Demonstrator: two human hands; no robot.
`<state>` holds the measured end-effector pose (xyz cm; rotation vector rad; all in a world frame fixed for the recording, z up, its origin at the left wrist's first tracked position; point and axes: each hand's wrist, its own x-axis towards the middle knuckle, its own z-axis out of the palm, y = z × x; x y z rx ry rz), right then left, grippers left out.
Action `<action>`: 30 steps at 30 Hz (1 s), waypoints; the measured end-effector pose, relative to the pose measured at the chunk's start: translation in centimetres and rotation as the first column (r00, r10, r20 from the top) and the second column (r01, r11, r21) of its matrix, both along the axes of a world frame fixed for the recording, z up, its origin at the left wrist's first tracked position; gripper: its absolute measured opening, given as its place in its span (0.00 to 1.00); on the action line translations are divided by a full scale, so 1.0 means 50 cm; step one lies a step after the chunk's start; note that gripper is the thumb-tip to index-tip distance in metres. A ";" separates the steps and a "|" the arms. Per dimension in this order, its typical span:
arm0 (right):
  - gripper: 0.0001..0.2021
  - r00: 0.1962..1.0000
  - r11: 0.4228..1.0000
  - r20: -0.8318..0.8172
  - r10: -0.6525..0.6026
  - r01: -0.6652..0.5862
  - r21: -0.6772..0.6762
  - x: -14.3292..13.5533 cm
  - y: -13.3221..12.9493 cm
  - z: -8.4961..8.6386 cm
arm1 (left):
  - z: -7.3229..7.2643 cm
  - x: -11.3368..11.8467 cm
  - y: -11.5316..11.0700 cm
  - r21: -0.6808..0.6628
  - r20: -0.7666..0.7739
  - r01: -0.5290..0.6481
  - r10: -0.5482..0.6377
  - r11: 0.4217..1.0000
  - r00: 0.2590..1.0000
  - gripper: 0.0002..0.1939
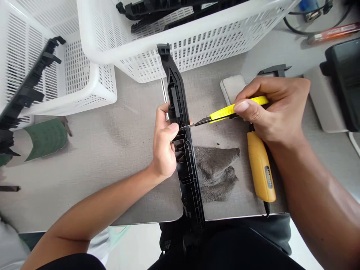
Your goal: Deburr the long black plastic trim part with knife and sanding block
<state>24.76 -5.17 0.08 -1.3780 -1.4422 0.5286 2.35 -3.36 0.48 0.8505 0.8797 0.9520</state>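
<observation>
My left hand (165, 144) is closed around a long black plastic part (189, 165), thumb on its ribbed face. The part runs lengthwise from near the white basket down past the table's front edge. In my right hand (274, 107) is a yellow utility knife (225, 112), gripped like a pen. Its thin blade points left and reaches the part's ribs close to my left thumb; whether it cuts in cannot be seen. Beneath and right of the part lies a crumpled dark grey cloth (216, 172).
A yellow corded handheld tool (260, 165) lies below my right hand. Behind stand white perforated baskets (197, 48) (104, 84) with similar black parts. Green sandpaper-like sheet (47, 138) lies left. A whitish block (233, 88), an orange pen-like object (334, 33) and a dark-screened device (344, 82) sit right.
</observation>
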 end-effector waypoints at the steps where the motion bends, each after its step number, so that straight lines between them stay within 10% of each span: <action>1: 0.25 1.000 1.000 0.000 0.004 -0.004 0.000 0.001 0.000 -0.001 | 0.001 0.000 0.000 -0.003 -0.010 0.001 -0.001 1.000 1.000 0.17; 30: 0.24 0.983 0.989 0.117 -0.145 0.141 0.034 -0.004 -0.019 -0.006 | -0.017 0.003 0.005 0.099 -0.034 -0.007 0.011 0.995 0.999 0.14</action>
